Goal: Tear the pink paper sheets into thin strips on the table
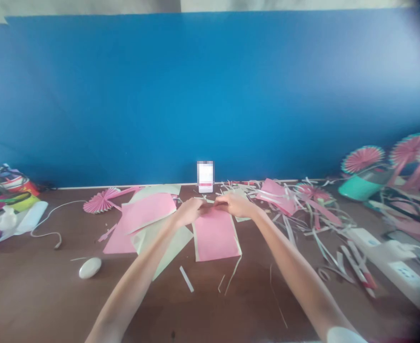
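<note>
A pink sheet of paper [217, 238] with a pale layer showing along its edges lies on the brown table. At its far left corner is my left hand [191, 210], fingers bent and pinched on the paper. My right hand [234, 205] meets it from the other side, its curled fingers closed on the same far edge. The fingertips nearly touch, and the exact fold or crease between them is too blurred to make out. Just beyond the hands stands a blurred phone-like screen [205, 177].
More pink sheets [149, 212] and a pink paper fan [102, 201] lie to the left, with a white mouse [90, 268] nearer me. Paper strips [288, 228], markers [360, 269] and a power strip [399, 274] spread over the right. A blue panel [210, 95] rises behind.
</note>
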The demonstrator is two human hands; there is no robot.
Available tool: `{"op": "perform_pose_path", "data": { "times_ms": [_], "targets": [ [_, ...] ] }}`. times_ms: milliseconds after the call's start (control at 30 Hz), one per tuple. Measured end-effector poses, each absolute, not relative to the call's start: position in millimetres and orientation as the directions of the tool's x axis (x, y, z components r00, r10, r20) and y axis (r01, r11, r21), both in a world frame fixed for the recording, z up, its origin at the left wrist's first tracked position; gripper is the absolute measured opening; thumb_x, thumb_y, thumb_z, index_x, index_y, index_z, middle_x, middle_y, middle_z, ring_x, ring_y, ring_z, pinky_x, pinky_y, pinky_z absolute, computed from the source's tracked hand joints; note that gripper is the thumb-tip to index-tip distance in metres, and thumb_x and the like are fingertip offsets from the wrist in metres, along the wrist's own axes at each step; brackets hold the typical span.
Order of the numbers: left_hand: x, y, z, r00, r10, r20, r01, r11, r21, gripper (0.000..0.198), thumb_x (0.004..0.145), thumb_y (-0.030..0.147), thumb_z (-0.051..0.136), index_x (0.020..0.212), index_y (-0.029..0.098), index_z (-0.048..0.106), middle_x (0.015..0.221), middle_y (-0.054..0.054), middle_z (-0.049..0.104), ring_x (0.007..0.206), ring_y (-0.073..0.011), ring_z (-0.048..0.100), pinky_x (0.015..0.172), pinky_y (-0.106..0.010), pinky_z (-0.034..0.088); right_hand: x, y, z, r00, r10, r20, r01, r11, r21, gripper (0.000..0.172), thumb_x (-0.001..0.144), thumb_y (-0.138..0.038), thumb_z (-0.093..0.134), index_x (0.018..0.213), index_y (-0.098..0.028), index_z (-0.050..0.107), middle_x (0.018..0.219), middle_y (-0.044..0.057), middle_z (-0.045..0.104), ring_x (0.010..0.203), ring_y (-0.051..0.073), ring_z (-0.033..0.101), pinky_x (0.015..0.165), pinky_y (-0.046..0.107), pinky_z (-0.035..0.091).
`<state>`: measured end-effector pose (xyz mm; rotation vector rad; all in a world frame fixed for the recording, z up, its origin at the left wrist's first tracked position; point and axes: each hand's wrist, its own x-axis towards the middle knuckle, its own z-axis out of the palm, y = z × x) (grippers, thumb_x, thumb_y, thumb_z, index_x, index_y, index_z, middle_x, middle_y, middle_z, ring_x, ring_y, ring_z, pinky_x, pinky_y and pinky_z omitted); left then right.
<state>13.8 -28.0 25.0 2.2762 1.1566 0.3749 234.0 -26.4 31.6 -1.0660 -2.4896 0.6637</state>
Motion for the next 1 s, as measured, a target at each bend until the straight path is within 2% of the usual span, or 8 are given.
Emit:
{"op": "perform_pose_path", "data": {
  "times_ms": [100, 233, 467, 633, 833, 1000],
  "targets": [
    [13, -29, 28, 0.592, 0.806, -0.008, 0.636, -0.461, 0.619, 0.048, 0.087, 0.058, 0.038, 0.085, 0.017, 0.063, 0.088, -0.006, 0.066, 0.074, -0.0195, 0.059, 0.063, -0.027, 0.037, 236, -25, 31, -0.655, 0.745, 0.129, 0.589, 0.610, -0.530, 0.022, 0.088, -0.032, 0.049, 0.092, -0.023, 0.068, 0.084, 0.002, 0.070, 0.073, 0.016, 0.059, 0.064, 0.026, 0.037],
    [11, -28, 30, 0.622, 0.783, 0.009, 0.595, -0.480, 0.645, 0.037, 0.090, 0.046, 0.040, 0.089, 0.019, 0.065, 0.092, -0.005, 0.067, 0.079, -0.0193, 0.060, 0.066, -0.027, 0.039, 240, -23, 30, -0.625, 0.771, 0.124, 0.624, 0.589, -0.514, 0.022, 0.088, -0.031, 0.048, 0.091, -0.024, 0.068, 0.088, 0.003, 0.070, 0.077, 0.018, 0.060, 0.066, 0.027, 0.038],
    [13, -27, 22, 0.630, 0.776, 0.010, 0.615, -0.507, 0.604, 0.028, 0.089, 0.035, 0.044, 0.090, 0.019, 0.067, 0.095, -0.005, 0.068, 0.082, -0.0198, 0.062, 0.070, -0.027, 0.043, 237, -24, 29, -0.650, 0.752, 0.108, 0.612, 0.602, -0.513, 0.022, 0.086, -0.037, 0.052, 0.091, -0.023, 0.068, 0.083, 0.002, 0.070, 0.072, 0.016, 0.059, 0.062, 0.026, 0.037],
    [16, -27, 16, 0.634, 0.773, -0.013, 0.629, -0.506, 0.590, 0.025, 0.086, 0.032, 0.048, 0.092, 0.021, 0.069, 0.095, -0.004, 0.069, 0.085, -0.0205, 0.063, 0.073, -0.027, 0.045, 232, -26, 29, -0.671, 0.735, 0.096, 0.592, 0.610, -0.527, 0.021, 0.085, -0.035, 0.053, 0.092, -0.022, 0.068, 0.083, 0.002, 0.069, 0.068, 0.015, 0.058, 0.060, 0.025, 0.036],
    [15, -28, 18, 0.654, 0.756, -0.032, 0.605, -0.496, 0.623, 0.025, 0.087, 0.035, 0.047, 0.091, 0.021, 0.067, 0.091, -0.003, 0.068, 0.080, -0.0189, 0.062, 0.070, -0.026, 0.043, 231, -27, 29, -0.689, 0.720, 0.082, 0.586, 0.619, -0.523, 0.021, 0.087, -0.032, 0.050, 0.090, -0.021, 0.068, 0.084, 0.002, 0.069, 0.070, 0.015, 0.058, 0.061, 0.025, 0.035],
    [12, -28, 25, 0.669, 0.740, -0.072, 0.604, -0.485, 0.633, 0.031, 0.087, 0.041, 0.045, 0.073, 0.018, 0.060, 0.070, -0.001, 0.061, 0.062, -0.0152, 0.055, 0.057, -0.025, 0.034, 233, -28, 32, -0.688, 0.723, 0.066, 0.601, 0.618, -0.506, 0.022, 0.089, -0.033, 0.047, 0.090, -0.021, 0.066, 0.086, 0.003, 0.068, 0.073, 0.017, 0.057, 0.062, 0.025, 0.034]
  ]
}}
